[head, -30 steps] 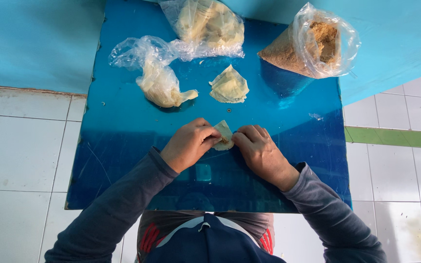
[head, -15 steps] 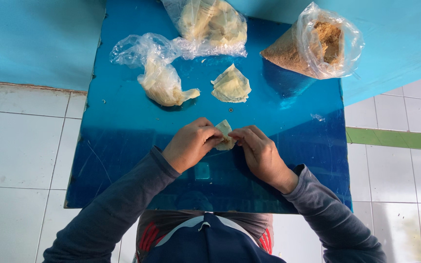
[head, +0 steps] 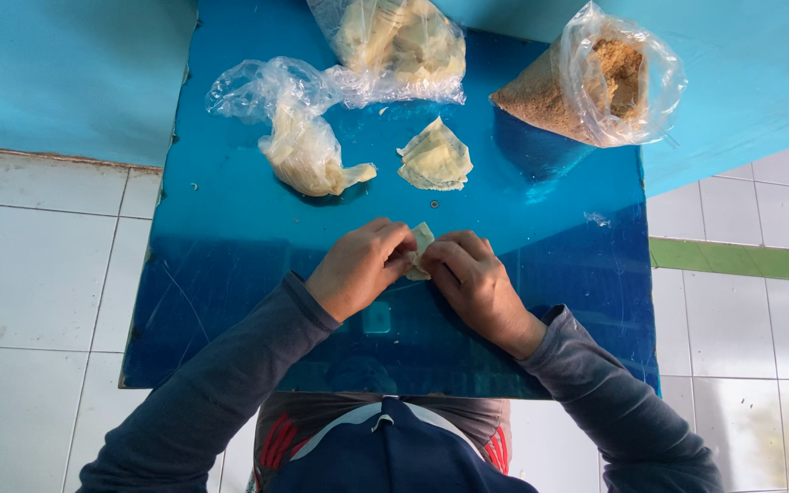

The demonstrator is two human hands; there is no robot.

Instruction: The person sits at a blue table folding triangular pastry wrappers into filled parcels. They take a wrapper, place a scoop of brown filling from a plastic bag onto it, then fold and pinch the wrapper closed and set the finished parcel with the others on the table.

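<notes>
Head camera looks straight down, close

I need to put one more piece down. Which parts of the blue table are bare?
Bare: the blue table left of the left hand, and right of the right hand below the crumb bag. Crowded: the far edge with the wrapper bags and folded wrapper.

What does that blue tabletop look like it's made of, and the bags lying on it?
The blue tabletop looks like glossy painted or laminated board: it mirrors the bags and hands, with small scuffs. The bags, such as the clear bag of brown crumbs, seem thin clear plastic film: crinkled, shiny, see-through.
</notes>
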